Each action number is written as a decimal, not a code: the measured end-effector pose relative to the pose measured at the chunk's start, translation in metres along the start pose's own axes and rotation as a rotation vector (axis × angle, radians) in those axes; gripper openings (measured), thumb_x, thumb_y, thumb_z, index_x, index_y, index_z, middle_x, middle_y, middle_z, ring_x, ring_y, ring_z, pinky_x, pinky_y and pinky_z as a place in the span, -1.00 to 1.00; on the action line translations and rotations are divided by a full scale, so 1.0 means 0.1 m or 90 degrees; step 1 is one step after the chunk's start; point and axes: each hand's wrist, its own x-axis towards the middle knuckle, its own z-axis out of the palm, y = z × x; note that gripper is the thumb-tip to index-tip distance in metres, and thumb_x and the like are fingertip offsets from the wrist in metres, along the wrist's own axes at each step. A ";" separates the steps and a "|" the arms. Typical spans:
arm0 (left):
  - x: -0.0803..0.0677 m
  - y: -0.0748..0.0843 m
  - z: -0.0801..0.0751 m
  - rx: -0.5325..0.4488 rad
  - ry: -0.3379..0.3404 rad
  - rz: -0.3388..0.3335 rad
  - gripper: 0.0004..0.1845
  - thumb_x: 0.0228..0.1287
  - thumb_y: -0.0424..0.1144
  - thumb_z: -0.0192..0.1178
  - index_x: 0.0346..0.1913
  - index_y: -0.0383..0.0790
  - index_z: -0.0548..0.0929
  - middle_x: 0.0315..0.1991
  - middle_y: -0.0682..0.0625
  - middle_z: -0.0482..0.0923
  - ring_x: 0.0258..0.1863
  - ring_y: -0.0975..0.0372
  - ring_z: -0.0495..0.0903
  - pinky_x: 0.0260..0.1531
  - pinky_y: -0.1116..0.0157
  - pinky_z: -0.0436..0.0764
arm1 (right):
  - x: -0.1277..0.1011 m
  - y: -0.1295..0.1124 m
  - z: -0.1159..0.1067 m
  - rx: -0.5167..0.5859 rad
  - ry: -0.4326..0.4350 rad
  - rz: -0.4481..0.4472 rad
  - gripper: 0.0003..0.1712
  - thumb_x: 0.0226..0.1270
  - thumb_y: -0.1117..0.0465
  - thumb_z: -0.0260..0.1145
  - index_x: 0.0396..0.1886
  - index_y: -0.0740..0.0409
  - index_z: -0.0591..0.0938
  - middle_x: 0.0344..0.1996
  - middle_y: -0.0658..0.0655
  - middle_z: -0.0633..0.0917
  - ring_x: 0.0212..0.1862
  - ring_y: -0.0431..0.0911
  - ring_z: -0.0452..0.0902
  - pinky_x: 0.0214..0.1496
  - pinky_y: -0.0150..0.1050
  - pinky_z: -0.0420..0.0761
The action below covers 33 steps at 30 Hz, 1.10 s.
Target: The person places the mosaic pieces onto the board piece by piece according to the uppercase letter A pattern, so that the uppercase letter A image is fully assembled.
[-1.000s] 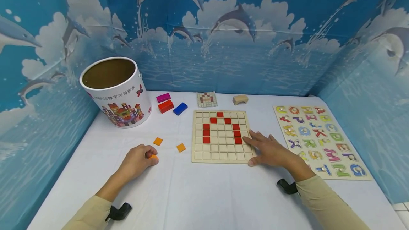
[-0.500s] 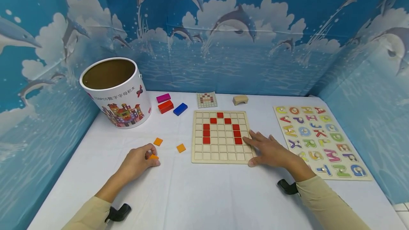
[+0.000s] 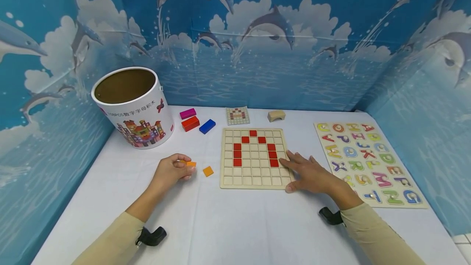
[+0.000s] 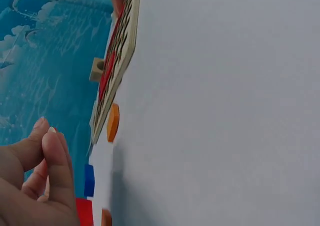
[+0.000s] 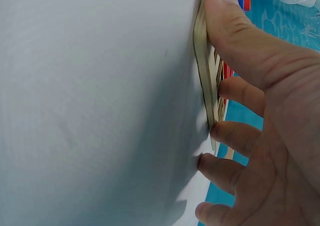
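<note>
Beige long sleeves [image 3: 371, 232], bare hands (black wrist-mounted devices [image 3: 151, 236] underneath).

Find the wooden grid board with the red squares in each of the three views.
Head view: the grid board lies at table centre, the right hand resting on its right edge.
Left wrist view: it shows edge-on at upper left, beyond a loose orange tile.
Right wrist view: only its thin edge shows, under the thumb.
Shared landmark: the red squares set in the board.
</note>
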 end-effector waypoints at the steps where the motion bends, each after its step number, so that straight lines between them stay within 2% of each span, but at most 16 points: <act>1: 0.01 0.04 0.07 -0.018 -0.006 -0.005 -0.59 0.25 -0.26 0.46 0.11 -0.27 0.61 -0.25 -0.12 0.69 -0.38 0.20 0.70 -0.28 0.38 0.69 | 0.00 0.00 0.00 0.001 0.000 0.000 0.14 0.07 -0.34 0.48 0.57 0.05 0.31 0.60 0.32 0.10 0.58 0.36 -0.08 0.46 0.46 -0.14; 8: 0.16 0.30 0.63 -0.093 -0.097 0.018 -0.61 0.22 -0.31 0.47 0.10 -0.23 0.65 -0.23 -0.12 0.67 -0.34 0.14 0.69 -0.27 0.35 0.70 | 0.00 0.01 0.00 -0.002 0.004 -0.008 0.15 0.06 -0.34 0.48 0.57 0.07 0.31 0.60 0.32 0.10 0.58 0.37 -0.07 0.46 0.47 -0.14; 12: 0.31 0.46 1.00 -0.087 -0.129 0.056 -0.63 0.24 -0.34 0.44 0.09 -0.23 0.67 -0.23 -0.08 0.65 -0.40 0.19 0.65 -0.34 0.39 0.67 | 0.00 0.02 -0.01 -0.003 0.007 -0.009 0.14 0.07 -0.33 0.49 0.57 0.08 0.32 0.60 0.32 0.10 0.58 0.37 -0.07 0.45 0.47 -0.14; 16: 0.42 0.61 1.36 -0.003 -0.136 0.109 -0.68 0.23 -0.36 0.43 0.05 -0.19 0.70 -0.23 -0.02 0.67 -0.38 0.23 0.64 -0.36 0.38 0.66 | 0.01 0.02 0.00 0.007 0.003 -0.003 0.15 0.06 -0.34 0.49 0.57 0.07 0.32 0.60 0.32 0.10 0.58 0.37 -0.08 0.46 0.46 -0.16; 21: 0.51 0.68 1.70 0.151 -0.106 0.156 -0.73 0.20 -0.29 0.47 -0.03 -0.12 0.74 -0.28 0.08 0.67 -0.28 0.28 0.60 -0.20 0.37 0.61 | 0.00 0.01 0.02 -0.001 0.000 -0.004 0.15 0.05 -0.35 0.49 0.56 0.06 0.33 0.59 0.32 0.11 0.57 0.37 -0.06 0.46 0.47 -0.13; 28: 0.58 0.73 1.89 0.310 -0.087 0.238 -0.77 0.20 -0.31 0.45 -0.07 -0.17 0.76 -0.42 0.12 0.62 -0.38 0.30 0.54 -0.21 0.32 0.56 | 0.00 0.00 0.00 -0.016 0.008 -0.022 0.13 0.08 -0.34 0.47 0.56 0.08 0.32 0.58 0.35 0.13 0.56 0.39 -0.03 0.44 0.49 -0.09; 30: 0.60 0.73 1.93 0.332 -0.089 0.253 -0.78 0.20 -0.32 0.44 -0.08 -0.18 0.76 -0.46 0.12 0.61 -0.42 0.30 0.52 -0.26 0.33 0.53 | 0.00 0.00 -0.01 -0.014 0.008 -0.023 0.13 0.08 -0.34 0.47 0.56 0.09 0.33 0.58 0.36 0.13 0.56 0.39 -0.03 0.43 0.50 -0.09; 33: 0.61 0.74 1.97 0.340 -0.097 0.251 -0.79 0.21 -0.32 0.43 -0.09 -0.20 0.76 -0.47 0.11 0.62 -0.46 0.30 0.52 -0.38 0.37 0.50 | -0.01 -0.01 -0.02 -0.011 0.006 -0.021 0.13 0.08 -0.34 0.47 0.56 0.09 0.33 0.58 0.36 0.13 0.56 0.40 -0.03 0.43 0.50 -0.09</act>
